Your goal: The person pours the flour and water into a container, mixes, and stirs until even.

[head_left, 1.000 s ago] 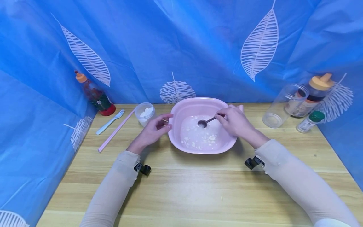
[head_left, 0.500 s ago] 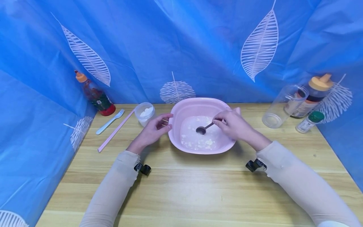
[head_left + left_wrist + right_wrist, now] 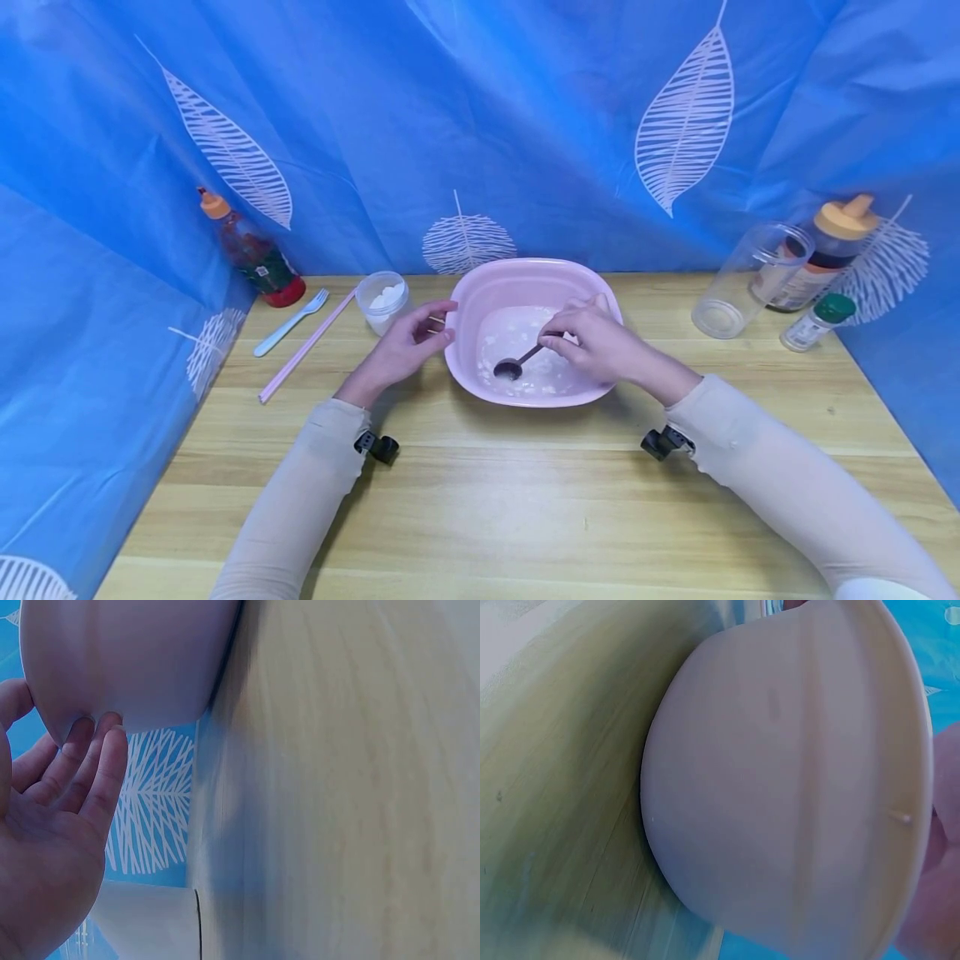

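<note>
A pink basin [image 3: 536, 398] stands on the wooden table, with cloudy whitish liquid and pale flecks inside. My left hand [image 3: 408, 342] holds its left rim; in the left wrist view the fingertips [image 3: 111, 742] touch the outside wall just under the rim. Over the basin, my right hand [image 3: 600, 342] pinches the handle of a dark spoon [image 3: 507, 369]. The spoon's bowl is low at the front left of the basin, at or just above the liquid. From the right wrist, the basin's outer wall [image 3: 742, 765] hides the spoon, and only part of my right hand [image 3: 937, 862] shows.
Left of the basin are a clear tub [image 3: 382, 302] of white stuff, a pink stick [image 3: 307, 346], a light-blue fork [image 3: 292, 325] and a red sauce bottle [image 3: 258, 258]. At right stand a clear cup [image 3: 750, 279], a dark sauce bottle [image 3: 813, 267] and a green-capped shaker [image 3: 817, 322].
My right hand has moved left and toward me with the spoon, whose bowl has gone from the basin's middle to its front left. My left hand has stayed at the rim.
</note>
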The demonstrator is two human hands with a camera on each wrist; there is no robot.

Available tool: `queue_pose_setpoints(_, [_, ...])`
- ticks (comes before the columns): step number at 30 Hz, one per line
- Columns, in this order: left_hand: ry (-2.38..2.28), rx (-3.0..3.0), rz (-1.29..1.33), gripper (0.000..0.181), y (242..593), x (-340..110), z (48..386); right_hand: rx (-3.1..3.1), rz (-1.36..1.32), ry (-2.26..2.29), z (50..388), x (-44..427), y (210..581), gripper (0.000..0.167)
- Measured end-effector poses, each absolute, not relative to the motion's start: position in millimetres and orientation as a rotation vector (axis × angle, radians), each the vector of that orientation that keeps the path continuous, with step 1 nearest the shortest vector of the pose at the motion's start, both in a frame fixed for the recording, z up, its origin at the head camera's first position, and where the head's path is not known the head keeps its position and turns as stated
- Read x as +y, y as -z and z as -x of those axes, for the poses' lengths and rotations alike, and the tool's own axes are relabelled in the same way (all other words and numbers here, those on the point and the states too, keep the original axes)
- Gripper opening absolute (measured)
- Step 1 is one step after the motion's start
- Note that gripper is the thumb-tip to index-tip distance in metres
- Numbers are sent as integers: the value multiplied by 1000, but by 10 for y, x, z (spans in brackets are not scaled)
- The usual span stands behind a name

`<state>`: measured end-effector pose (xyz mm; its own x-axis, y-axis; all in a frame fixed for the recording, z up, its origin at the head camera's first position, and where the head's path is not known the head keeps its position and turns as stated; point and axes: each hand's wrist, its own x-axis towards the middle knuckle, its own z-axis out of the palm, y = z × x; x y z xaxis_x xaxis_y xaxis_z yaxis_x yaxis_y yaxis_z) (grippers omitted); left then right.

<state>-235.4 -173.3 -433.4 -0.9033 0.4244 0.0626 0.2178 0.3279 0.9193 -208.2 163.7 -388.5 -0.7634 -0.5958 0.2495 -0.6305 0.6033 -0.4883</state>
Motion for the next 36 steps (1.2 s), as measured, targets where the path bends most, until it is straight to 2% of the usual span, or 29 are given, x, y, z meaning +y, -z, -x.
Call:
queue_pose_setpoints(8, [-1629,2382,-595,53,4325,-1726,2333,-2804,-876,-793,2163,1637,3859,12])
queue_pose_setpoints(20, [-1623,2387,-585,54,4325,-1729,2317,-2866,-661,-675,2306,1878,3819,17])
queue_pose_setpoints(36, [-1633,2379,-589,54,4345,-1735,2325,-2879,-878,-721,2141,2029,3766,10])
